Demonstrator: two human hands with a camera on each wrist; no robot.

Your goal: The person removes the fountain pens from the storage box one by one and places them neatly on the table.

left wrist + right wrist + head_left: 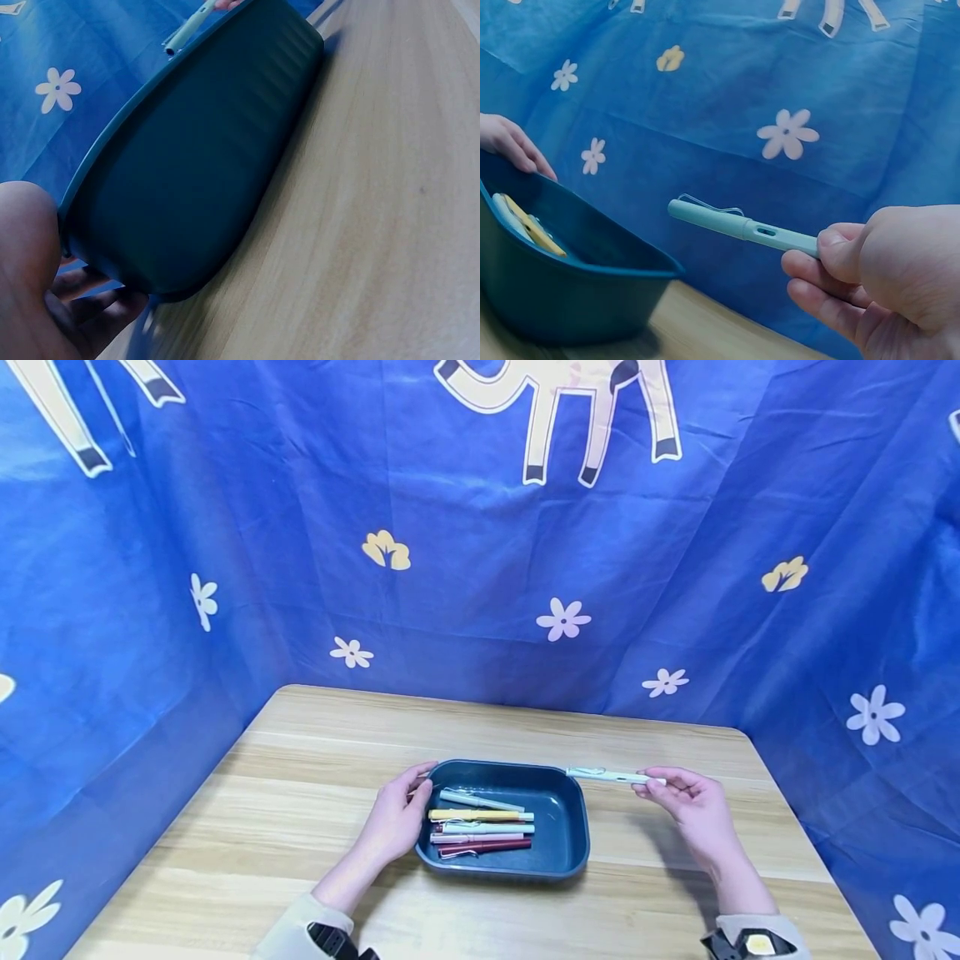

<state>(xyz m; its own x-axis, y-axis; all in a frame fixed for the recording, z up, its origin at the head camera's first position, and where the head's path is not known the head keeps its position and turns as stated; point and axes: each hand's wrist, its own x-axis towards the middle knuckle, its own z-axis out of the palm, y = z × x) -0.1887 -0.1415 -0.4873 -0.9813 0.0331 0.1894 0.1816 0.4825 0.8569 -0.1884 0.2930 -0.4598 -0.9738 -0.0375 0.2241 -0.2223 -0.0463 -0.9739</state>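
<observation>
My left hand (401,814) grips the left end of a dark teal plastic bin (558,831), thumb over the rim and fingers along the outer wall. Out to the right, my right hand (693,810) pinches a pale mint fountain pen (720,221) by its barrel end. The capped, clip end of that pen points left, close over the bin's right rim in the head view. Inside the bin lie several pens side by side: a grey-green pen (480,799), a yellow pen (472,815), a pale mint one, a pinkish one and a dark red pen (495,846).
The bin stands on a light wood-grain table (345,727). A blue cloth (465,635) printed with flowers and animal legs hangs behind the table and at both sides. Dark straps (333,939) sit on both wrists.
</observation>
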